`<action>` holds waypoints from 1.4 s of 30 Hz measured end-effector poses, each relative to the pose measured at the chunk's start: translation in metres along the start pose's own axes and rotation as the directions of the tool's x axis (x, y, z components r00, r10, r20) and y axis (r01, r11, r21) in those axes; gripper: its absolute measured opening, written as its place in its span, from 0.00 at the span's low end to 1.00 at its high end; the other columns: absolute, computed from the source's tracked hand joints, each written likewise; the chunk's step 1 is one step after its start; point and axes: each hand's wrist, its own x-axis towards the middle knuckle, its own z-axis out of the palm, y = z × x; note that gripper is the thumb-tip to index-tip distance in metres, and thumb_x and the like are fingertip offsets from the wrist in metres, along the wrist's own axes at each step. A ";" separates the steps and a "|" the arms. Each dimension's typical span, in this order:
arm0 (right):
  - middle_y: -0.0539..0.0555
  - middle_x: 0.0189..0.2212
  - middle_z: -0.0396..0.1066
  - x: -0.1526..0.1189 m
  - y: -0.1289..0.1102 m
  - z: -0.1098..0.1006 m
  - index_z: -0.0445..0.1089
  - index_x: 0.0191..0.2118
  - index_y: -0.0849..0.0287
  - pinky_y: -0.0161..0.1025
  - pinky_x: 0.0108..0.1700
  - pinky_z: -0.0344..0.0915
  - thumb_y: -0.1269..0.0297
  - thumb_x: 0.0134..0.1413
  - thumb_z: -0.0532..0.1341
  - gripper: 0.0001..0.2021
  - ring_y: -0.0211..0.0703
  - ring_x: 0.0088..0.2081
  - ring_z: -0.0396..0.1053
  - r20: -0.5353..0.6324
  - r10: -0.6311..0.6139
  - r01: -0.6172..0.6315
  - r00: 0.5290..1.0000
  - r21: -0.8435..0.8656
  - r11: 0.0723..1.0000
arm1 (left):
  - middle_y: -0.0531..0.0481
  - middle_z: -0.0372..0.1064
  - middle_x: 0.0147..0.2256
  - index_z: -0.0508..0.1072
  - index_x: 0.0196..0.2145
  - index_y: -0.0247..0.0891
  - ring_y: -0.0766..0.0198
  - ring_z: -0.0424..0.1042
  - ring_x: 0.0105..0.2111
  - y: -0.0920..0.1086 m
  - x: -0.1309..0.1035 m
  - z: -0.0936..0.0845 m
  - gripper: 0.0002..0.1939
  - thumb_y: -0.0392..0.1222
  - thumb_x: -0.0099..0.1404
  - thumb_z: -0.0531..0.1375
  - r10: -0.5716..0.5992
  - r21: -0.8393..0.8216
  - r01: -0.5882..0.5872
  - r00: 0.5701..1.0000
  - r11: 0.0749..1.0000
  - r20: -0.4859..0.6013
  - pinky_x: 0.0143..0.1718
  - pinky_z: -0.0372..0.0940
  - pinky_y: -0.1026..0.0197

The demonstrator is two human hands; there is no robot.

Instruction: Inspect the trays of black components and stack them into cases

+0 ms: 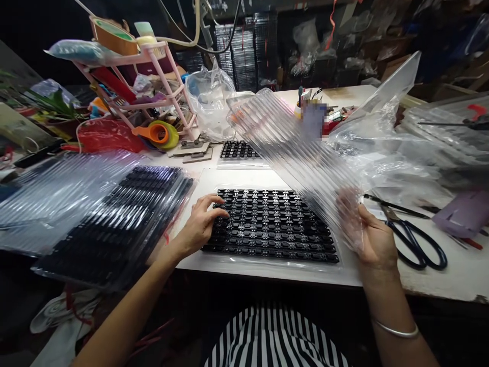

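A clear ribbed plastic tray [290,148] is raised and tilted over the table, its lower right corner in my right hand [376,237]. The fingers of that hand show through the plastic. In front of me lies a tray of black slotted parts [271,224], set out in even rows. My left hand [200,221] is at the left edge of these rows, thumb and fingers apart. Its fingertips are over or against the end parts; I cannot tell whether they touch.
Stacked trays of black strips [126,219] lie on the left under clear plastic. Behind are a smaller black-part tray [239,149], a pink rack [164,76] and a tape dispenser [162,134]. Scissors [414,239] and crumpled clear bags [397,158] lie right.
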 end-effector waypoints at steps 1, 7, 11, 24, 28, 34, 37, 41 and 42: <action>0.52 0.37 0.78 0.001 0.000 -0.002 0.73 0.46 0.58 0.30 0.50 0.68 0.73 0.63 0.42 0.22 0.33 0.44 0.74 0.006 -0.003 0.003 1.000 0.001 1.000 | 0.46 0.62 0.49 0.73 0.37 0.42 0.55 0.57 0.55 0.004 0.003 0.004 0.21 0.23 0.59 0.46 0.008 -0.009 -0.008 1.000 1.000 0.012 0.55 0.54 0.45; 0.53 0.39 0.78 0.004 0.002 -0.008 0.72 0.46 0.58 0.32 0.51 0.68 0.73 0.61 0.47 0.18 0.35 0.45 0.74 0.064 -0.037 0.038 0.997 -0.012 0.999 | 0.44 0.62 0.52 0.73 0.39 0.42 0.51 0.52 0.60 0.017 0.023 0.035 0.24 0.21 0.54 0.47 0.087 0.078 -0.091 0.995 0.993 0.048 0.55 0.53 0.43; 0.53 0.38 0.78 0.004 0.002 -0.006 0.73 0.45 0.59 0.34 0.50 0.69 0.71 0.60 0.49 0.16 0.36 0.44 0.74 0.055 -0.085 0.085 0.995 0.006 0.996 | 0.41 0.63 0.51 0.73 0.36 0.39 0.48 0.53 0.59 0.021 0.028 0.042 0.21 0.21 0.55 0.47 0.106 0.124 -0.111 0.993 0.986 0.050 0.54 0.53 0.40; 0.50 0.45 0.74 -0.021 0.012 0.019 0.68 0.46 0.51 0.50 0.60 0.59 0.68 0.56 0.59 0.12 0.43 0.51 0.70 0.185 -0.304 0.302 0.935 0.040 0.953 | 0.45 0.69 0.51 0.66 0.54 0.46 0.56 0.66 0.52 0.121 0.056 0.051 0.22 0.44 0.62 0.60 -0.115 -0.884 0.270 0.963 0.381 0.244 0.52 0.61 0.52; 0.54 0.44 0.75 -0.044 0.012 0.028 0.66 0.47 0.50 0.55 0.57 0.62 0.67 0.53 0.63 0.15 0.48 0.49 0.72 0.232 -0.319 0.338 0.919 -0.046 0.940 | 0.45 0.75 0.37 0.71 0.40 0.38 0.59 0.74 0.39 0.137 0.060 0.057 0.12 0.45 0.60 0.62 -0.308 -0.970 0.239 0.921 -0.033 0.238 0.42 0.67 0.55; 0.55 0.38 0.77 -0.051 -0.007 0.017 0.67 0.46 0.54 0.56 0.51 0.67 0.68 0.50 0.65 0.16 0.50 0.41 0.75 0.182 -0.381 0.411 0.906 -0.172 0.895 | 0.49 0.75 0.28 0.71 0.30 0.35 0.63 0.74 0.31 0.096 0.064 0.017 0.11 0.42 0.54 0.67 -0.513 -0.997 0.077 0.857 0.021 0.056 0.35 0.68 0.60; 0.55 0.37 0.77 -0.049 -0.013 0.018 0.68 0.45 0.54 0.54 0.50 0.68 0.69 0.49 0.65 0.15 0.48 0.39 0.76 0.211 -0.383 0.422 0.899 -0.187 0.887 | 0.51 0.74 0.28 0.71 0.31 0.36 0.65 0.74 0.30 0.082 0.063 0.002 0.11 0.42 0.54 0.67 -0.513 -0.993 0.002 0.857 0.115 -0.057 0.35 0.68 0.61; 0.56 0.35 0.77 -0.044 -0.023 0.018 0.70 0.43 0.56 0.49 0.44 0.71 0.65 0.48 0.66 0.14 0.48 0.37 0.76 0.261 -0.321 0.383 0.910 -0.236 0.893 | 0.54 0.72 0.26 0.69 0.31 0.37 0.64 0.74 0.28 0.075 0.059 -0.006 0.12 0.45 0.54 0.67 -0.483 -0.982 -0.007 0.870 0.187 -0.098 0.34 0.69 0.60; 0.55 0.33 0.77 -0.042 -0.027 0.016 0.71 0.42 0.56 0.46 0.41 0.72 0.64 0.48 0.66 0.13 0.47 0.36 0.76 0.254 -0.304 0.368 0.918 -0.264 0.892 | 0.54 0.71 0.26 0.69 0.31 0.37 0.64 0.74 0.28 0.074 0.058 -0.007 0.12 0.45 0.54 0.67 -0.471 -0.980 0.011 0.878 0.201 -0.086 0.33 0.69 0.60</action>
